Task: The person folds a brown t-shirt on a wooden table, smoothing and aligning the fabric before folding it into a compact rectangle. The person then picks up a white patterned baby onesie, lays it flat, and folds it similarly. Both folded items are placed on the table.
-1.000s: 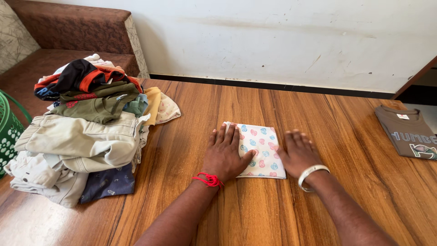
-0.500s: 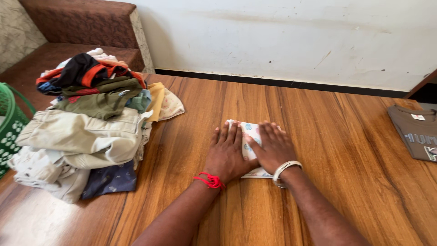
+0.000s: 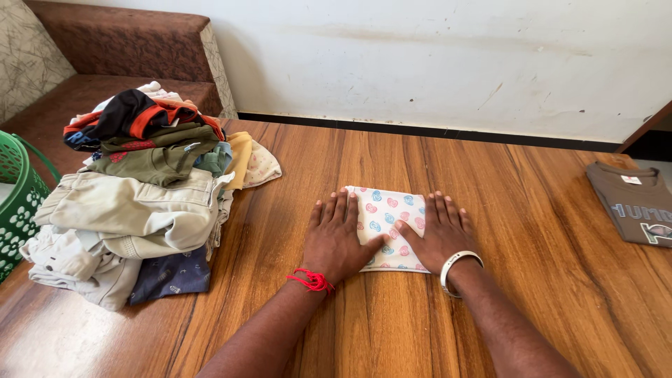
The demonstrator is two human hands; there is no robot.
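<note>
Left hand (image 3: 336, 238) and right hand (image 3: 439, 234) lie flat, fingers spread, pressing a folded white printed cloth (image 3: 388, 224) at the centre of the wooden table (image 3: 532, 231). Done: a folded grey T-shirt (image 3: 630, 203) at far right. Left: the unfolded clothes pile (image 3: 136, 196).

White cloth (image 3: 392, 227) printed with pink and blue hearts. Tabletop (image 3: 532, 210) brown wood grain. Green basket (image 3: 17, 203). Grey shirt (image 3: 630, 203). Red thread (image 3: 311, 281) and white bangle (image 3: 458, 264) on wrists.
</note>
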